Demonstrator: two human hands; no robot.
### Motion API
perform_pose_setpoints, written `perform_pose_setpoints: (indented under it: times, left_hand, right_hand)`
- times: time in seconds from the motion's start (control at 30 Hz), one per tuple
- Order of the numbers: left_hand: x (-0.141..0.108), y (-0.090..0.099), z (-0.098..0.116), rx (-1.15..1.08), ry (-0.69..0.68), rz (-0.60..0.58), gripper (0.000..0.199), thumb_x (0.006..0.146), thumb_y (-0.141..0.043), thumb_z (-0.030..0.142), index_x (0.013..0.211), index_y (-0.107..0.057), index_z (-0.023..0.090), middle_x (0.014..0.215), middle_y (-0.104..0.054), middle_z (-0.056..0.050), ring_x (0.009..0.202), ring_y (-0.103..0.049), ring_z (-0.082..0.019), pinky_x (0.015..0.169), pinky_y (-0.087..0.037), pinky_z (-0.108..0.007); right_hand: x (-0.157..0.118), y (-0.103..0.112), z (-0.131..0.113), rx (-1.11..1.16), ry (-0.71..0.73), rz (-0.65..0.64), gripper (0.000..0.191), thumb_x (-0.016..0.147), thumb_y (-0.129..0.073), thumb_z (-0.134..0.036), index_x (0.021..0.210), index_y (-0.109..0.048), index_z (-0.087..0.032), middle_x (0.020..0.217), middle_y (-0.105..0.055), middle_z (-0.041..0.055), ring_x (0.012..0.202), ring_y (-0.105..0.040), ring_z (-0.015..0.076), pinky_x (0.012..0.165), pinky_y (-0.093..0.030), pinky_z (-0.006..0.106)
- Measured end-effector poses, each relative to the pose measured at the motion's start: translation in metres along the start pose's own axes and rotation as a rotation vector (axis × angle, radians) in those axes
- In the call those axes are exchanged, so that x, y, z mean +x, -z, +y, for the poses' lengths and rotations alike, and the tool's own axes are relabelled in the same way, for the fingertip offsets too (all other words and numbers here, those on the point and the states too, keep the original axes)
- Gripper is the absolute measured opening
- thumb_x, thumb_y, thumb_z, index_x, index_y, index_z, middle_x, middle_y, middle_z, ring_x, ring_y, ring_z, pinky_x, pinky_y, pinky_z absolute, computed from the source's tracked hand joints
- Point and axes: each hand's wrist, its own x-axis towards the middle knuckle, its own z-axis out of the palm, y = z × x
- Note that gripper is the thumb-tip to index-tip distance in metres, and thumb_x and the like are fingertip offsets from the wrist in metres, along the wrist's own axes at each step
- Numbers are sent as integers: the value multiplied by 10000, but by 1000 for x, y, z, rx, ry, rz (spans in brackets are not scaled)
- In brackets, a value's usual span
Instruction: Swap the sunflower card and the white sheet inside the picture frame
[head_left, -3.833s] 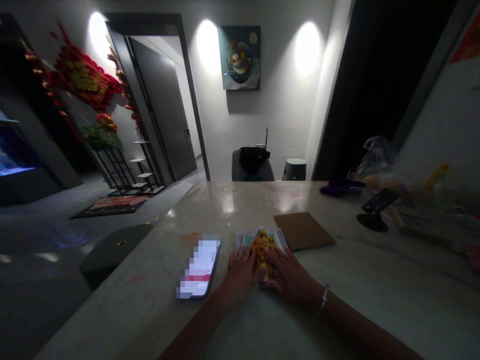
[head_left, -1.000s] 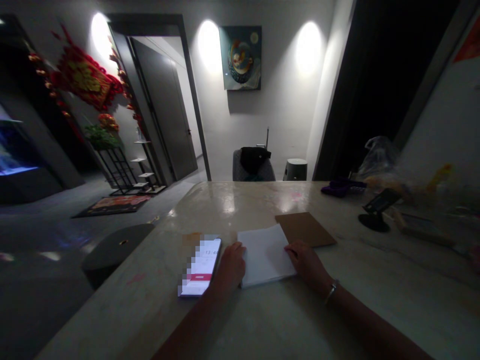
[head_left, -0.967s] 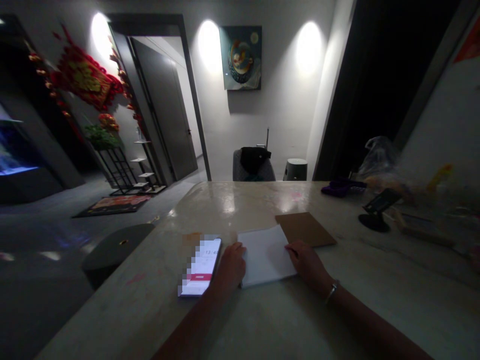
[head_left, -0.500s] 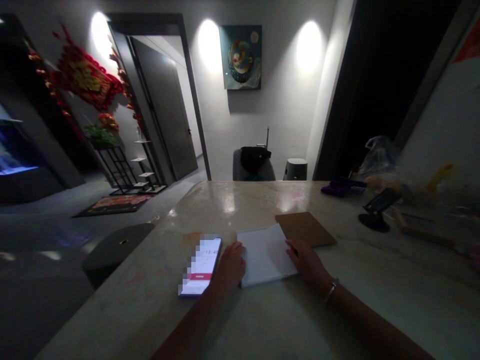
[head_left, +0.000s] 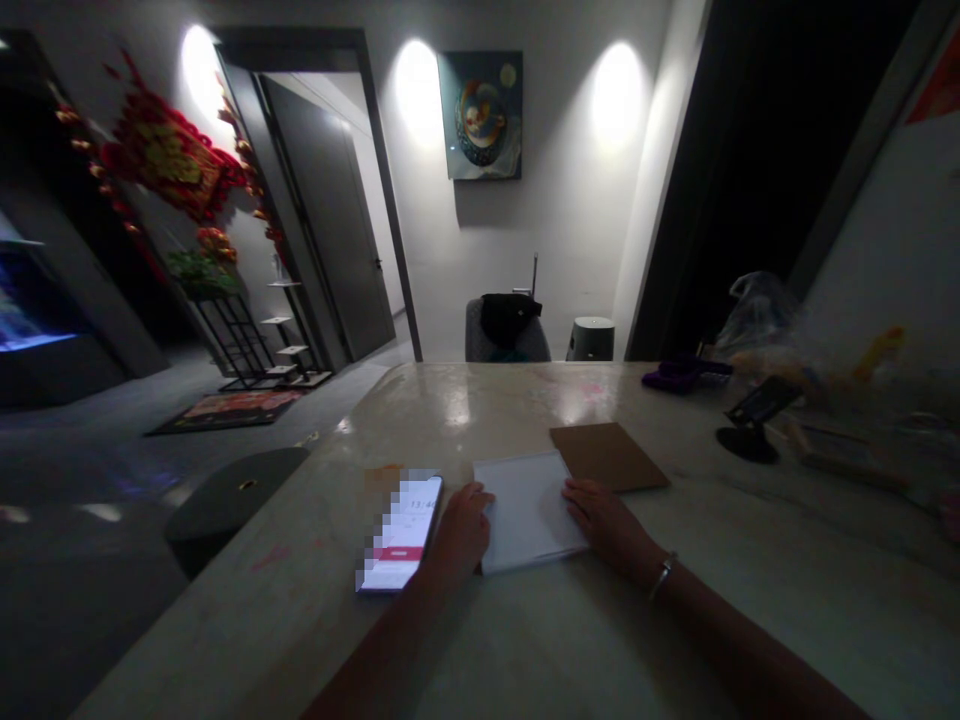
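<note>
A white, thin rectangular stack that looks like paper [head_left: 527, 512] lies on the stone-topped table [head_left: 525, 650]. My left hand [head_left: 463, 528] is curled against its left edge, fingertips on the white surface. At its right edge my right hand [head_left: 600, 515] has its fingers together, resting on and gripping the border. A brown board [head_left: 611, 457] lies flat just beyond, its near left part hidden by the white stack. Left of my left hand is a phone [head_left: 401, 550] with a lit screen, lying face up.
A black phone stand [head_left: 750, 425], a purple item [head_left: 671, 374] and a clear plastic bag [head_left: 761, 320] are on the table's right side. A dark stool [head_left: 232, 495] stands off the left edge. A chair [head_left: 506, 340] stands past the far edge.
My right hand has shifted slightly left, its fingers now further over the white stack's right edge. The raised upper right corner of the stack now lies flatter. The brown board has moved slightly left.
</note>
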Motion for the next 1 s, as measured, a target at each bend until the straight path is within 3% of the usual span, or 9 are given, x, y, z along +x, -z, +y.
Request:
perform_pose_setpoints:
  times: [0.17,0.3,0.4,0.47,0.57,0.8,1.0]
  left_hand:
    - [-1,2,1,-14,-11,-1,342,768,-381,89,1050,-570,131,1221,-494,-102,1167,-404,-173,994,-294,-311]
    - [-4,7,4,-34,18,-30,308,787,-463,276,1052,-563,153,1243,-474,-104,1163,-408,-207,979,-303,-345]
    - [-5,8,5,-29,43,-45,331,768,-500,311,1068,-548,179,1260,-458,-94,1178,-392,-219,980,-293,-365]
    - [-6,8,5,-28,42,-46,345,760,-511,310,1075,-543,172,1266,-453,-102,1183,-386,-229,982,-288,-372]
    - [-7,6,3,-41,32,-33,351,748,-522,305,1072,-545,171,1267,-452,-110,1173,-396,-244,979,-295,-388]
    - [-6,8,3,-31,83,-42,355,730,-540,303,1072,-538,207,1283,-441,-82,1185,-383,-223,997,-278,-381]
    - [-8,6,5,-51,47,-50,371,744,-510,311,1089,-535,178,1288,-433,-103,1203,-363,-220,997,-280,-355]
  right_hand:
    - [3,4,9,75,-86,84,282,836,-389,-259,991,-604,-160,1042,-626,100,965,-563,195,872,-417,363]
    - [8,17,30,14,-226,302,316,835,-363,-289,1036,-553,-136,1058,-598,121,1000,-534,212,886,-392,377]
    - [6,26,54,-81,-392,421,374,769,-451,-303,1080,-513,-105,1121,-542,172,1065,-481,277,898,-356,435]
    - [4,30,69,-15,-533,444,406,724,-502,-314,1061,-520,-87,1109,-537,208,1064,-478,309,891,-348,450]
    - [2,32,84,208,-674,496,418,646,-578,-327,1009,-549,-121,1024,-589,185,1001,-523,310,877,-356,447]
    - [5,30,95,485,-760,636,474,669,-518,-375,1079,-486,-139,967,-620,106,881,-595,225,760,-479,346]
    - [8,20,85,786,-684,589,228,673,-544,-354,822,-573,-184,788,-666,45,775,-634,219,625,-547,337]
